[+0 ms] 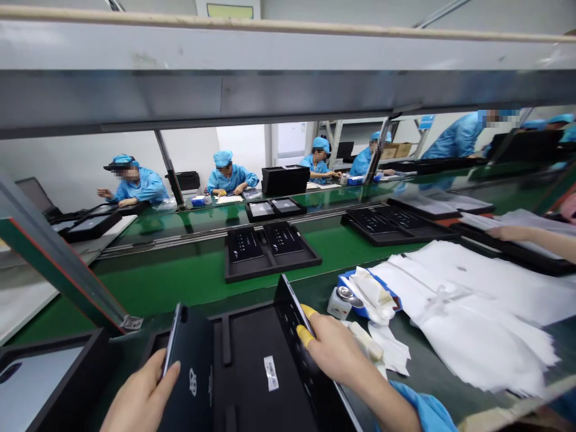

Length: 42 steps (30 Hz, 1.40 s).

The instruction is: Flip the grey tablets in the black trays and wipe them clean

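Conveyor belt (pixel 180 282), green, runs across the view behind the near workstation, beneath a grey overhead shelf (pixel 288 78). White sheets (pixel 486 312) lie in a loose stack on the bench at right, well apart from both hands. Black tray (pixel 252 366) sits directly below the camera, between the hands, with a white label on its floor. Second black tray (pixel 270 252) with two dark panels rests on the belt beyond it. Left hand (pixel 141 399) grips a black slab-shaped device (pixel 189 372) by its left edge, holding it tilted upright over the tray's left side. Right hand (pixel 335 351) is closed on a black keyboard-like panel (pixel 297 336), also tilted, at the tray's right side; yellow finger cots (pixel 306 336) cover the fingertips. Small white bottle (pixel 338 303) stands just beyond the right hand, beside folded white cloths (pixel 373 294).
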Tool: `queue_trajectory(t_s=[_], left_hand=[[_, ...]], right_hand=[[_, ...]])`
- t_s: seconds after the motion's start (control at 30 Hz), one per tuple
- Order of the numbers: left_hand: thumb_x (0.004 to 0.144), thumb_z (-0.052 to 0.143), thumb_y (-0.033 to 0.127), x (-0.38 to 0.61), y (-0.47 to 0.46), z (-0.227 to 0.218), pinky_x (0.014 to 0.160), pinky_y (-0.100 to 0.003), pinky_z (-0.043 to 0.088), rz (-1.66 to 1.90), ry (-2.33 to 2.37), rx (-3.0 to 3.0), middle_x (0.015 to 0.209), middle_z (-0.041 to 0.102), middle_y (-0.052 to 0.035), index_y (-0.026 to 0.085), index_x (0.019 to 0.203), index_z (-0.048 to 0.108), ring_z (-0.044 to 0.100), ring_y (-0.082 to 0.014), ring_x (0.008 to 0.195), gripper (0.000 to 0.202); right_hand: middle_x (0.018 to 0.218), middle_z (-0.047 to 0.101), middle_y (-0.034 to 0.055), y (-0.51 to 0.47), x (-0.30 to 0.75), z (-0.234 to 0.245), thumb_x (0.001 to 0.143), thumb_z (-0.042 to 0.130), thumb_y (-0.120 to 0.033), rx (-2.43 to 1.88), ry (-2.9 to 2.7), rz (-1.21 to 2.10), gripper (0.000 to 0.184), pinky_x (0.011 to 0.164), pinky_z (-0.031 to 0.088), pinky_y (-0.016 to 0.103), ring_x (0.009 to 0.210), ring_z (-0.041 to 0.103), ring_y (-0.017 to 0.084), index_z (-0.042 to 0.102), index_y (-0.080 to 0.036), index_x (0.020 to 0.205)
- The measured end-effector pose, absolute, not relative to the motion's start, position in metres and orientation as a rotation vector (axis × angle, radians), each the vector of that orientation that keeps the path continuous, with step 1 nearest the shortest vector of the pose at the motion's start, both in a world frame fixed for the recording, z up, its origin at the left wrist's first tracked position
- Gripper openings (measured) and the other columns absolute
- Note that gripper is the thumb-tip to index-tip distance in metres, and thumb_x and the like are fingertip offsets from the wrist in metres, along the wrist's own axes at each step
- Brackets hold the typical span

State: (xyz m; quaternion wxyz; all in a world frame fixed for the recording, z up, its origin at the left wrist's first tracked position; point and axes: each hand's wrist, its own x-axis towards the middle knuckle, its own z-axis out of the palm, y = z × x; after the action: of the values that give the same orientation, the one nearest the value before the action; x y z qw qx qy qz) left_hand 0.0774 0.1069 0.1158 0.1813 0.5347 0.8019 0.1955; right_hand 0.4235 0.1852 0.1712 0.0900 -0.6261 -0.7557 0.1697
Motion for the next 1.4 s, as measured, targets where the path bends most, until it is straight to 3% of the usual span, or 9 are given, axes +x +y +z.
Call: queue_trajectory(t_s=[0.3, 0.5, 0.6, 0.77, 0.93, 1.0, 1.1, 1.23, 1.4], left_hand=[[0.091, 0.030, 0.039, 0.116, 0.161, 0.163, 0.078, -0.044, 0.044, 0.250, 2.432, 1.628, 0.098, 0.071, -0.0172, 0.020, 0.097, 0.053, 0.066, -0.0355, 0.094, 0.031], [0.096, 0.040, 0.038, 0.132, 0.180, 0.161, 0.082, -0.042, 0.048, 0.275, 2.366, 1.662, 0.095, 0.069, -0.0080, 0.017, 0.103, 0.059, 0.065, -0.0231, 0.089, 0.029], [0.095, 0.045, 0.037, 0.127, 0.186, 0.161, 0.084, -0.042, 0.049, 0.326, 2.295, 1.634, 0.097, 0.070, -0.0080, 0.017, 0.104, 0.062, 0.065, -0.0224, 0.089, 0.028], [0.094, 0.051, 0.037, 0.117, 0.202, 0.153, 0.090, -0.041, 0.050, 0.425, 2.185, 1.624, 0.102, 0.069, -0.0076, 0.016, 0.104, 0.063, 0.064, -0.0206, 0.096, 0.027], [0.096, 0.049, 0.044, 0.106, 0.216, 0.156, 0.086, -0.040, 0.051, 0.387, 2.223, 1.621, 0.088, 0.068, -0.0040, 0.016, 0.086, 0.063, 0.063, -0.0181, 0.084, 0.034], [0.096, 0.048, 0.042, 0.105, 0.212, 0.167, 0.084, -0.039, 0.051, 0.381, 2.263, 1.636, 0.087, 0.067, -0.0037, 0.016, 0.085, 0.062, 0.062, -0.0177, 0.083, 0.032], [0.097, 0.040, 0.038, 0.111, 0.195, 0.188, 0.078, -0.037, 0.048, 0.429, 2.382, 1.663, 0.090, 0.068, -0.0059, 0.017, 0.093, 0.061, 0.063, -0.0205, 0.084, 0.030], [0.096, 0.023, 0.042, 0.132, 0.166, 0.189, 0.072, -0.041, 0.042, 0.499, 2.615, 1.635, 0.092, 0.071, -0.0130, 0.018, 0.128, 0.051, 0.066, -0.0328, 0.086, 0.049], [0.091, 0.004, 0.053, 0.150, 0.137, 0.129, 0.083, -0.045, 0.047, 0.548, 2.751, 1.515, 0.093, 0.070, -0.0252, -0.006, 0.140, 0.038, 0.066, -0.0370, 0.093, 0.084]], right_hand=[[0.100, 0.075, 0.0118, 0.224, 0.354, 0.170, 0.093, 0.047, -0.023, -1.737, -2.284, 0.470, 0.026, 0.071, 0.039, 0.032, 0.093, 0.069, 0.027, 0.064, -0.016, 0.112], [0.107, 0.074, 0.0158, 0.224, 0.338, 0.169, 0.094, 0.045, -0.027, -1.809, -2.282, 0.471, 0.052, 0.079, 0.044, 0.037, 0.100, 0.069, 0.032, 0.048, -0.012, 0.144], [0.105, 0.074, 0.0185, 0.223, 0.337, 0.171, 0.095, 0.045, -0.028, -1.860, -2.272, 0.438, 0.055, 0.080, 0.045, 0.038, 0.099, 0.069, 0.033, 0.045, -0.009, 0.147], [0.108, 0.074, 0.0176, 0.239, 0.341, 0.168, 0.090, 0.052, -0.031, -1.793, -2.254, 0.535, 0.051, 0.078, 0.046, 0.037, 0.100, 0.069, 0.033, 0.054, -0.011, 0.137], [0.098, 0.075, 0.0121, 0.261, 0.346, 0.173, 0.090, 0.052, -0.029, -1.762, -2.263, 0.588, 0.023, 0.067, 0.042, 0.031, 0.093, 0.070, 0.029, 0.071, -0.017, 0.093], [0.096, 0.075, 0.0105, 0.261, 0.348, 0.180, 0.091, 0.051, -0.029, -1.764, -2.258, 0.580, 0.022, 0.066, 0.040, 0.030, 0.093, 0.070, 0.028, 0.070, -0.018, 0.090], [0.095, 0.074, 0.0086, 0.251, 0.351, 0.190, 0.094, 0.048, -0.029, -1.747, -2.194, 0.501, 0.024, 0.067, 0.039, 0.030, 0.091, 0.069, 0.027, 0.069, -0.020, 0.100], [0.087, 0.072, 0.0101, 0.229, 0.355, 0.178, 0.099, 0.039, -0.032, -1.669, -2.075, 0.333, 0.033, 0.070, 0.041, 0.032, 0.083, 0.067, 0.026, 0.067, -0.017, 0.106], [0.085, 0.067, 0.0146, 0.195, 0.364, 0.106, 0.101, 0.025, -0.035, -1.378, -2.031, 0.231, 0.048, 0.075, 0.047, 0.035, 0.081, 0.064, 0.026, 0.067, -0.013, 0.106]])
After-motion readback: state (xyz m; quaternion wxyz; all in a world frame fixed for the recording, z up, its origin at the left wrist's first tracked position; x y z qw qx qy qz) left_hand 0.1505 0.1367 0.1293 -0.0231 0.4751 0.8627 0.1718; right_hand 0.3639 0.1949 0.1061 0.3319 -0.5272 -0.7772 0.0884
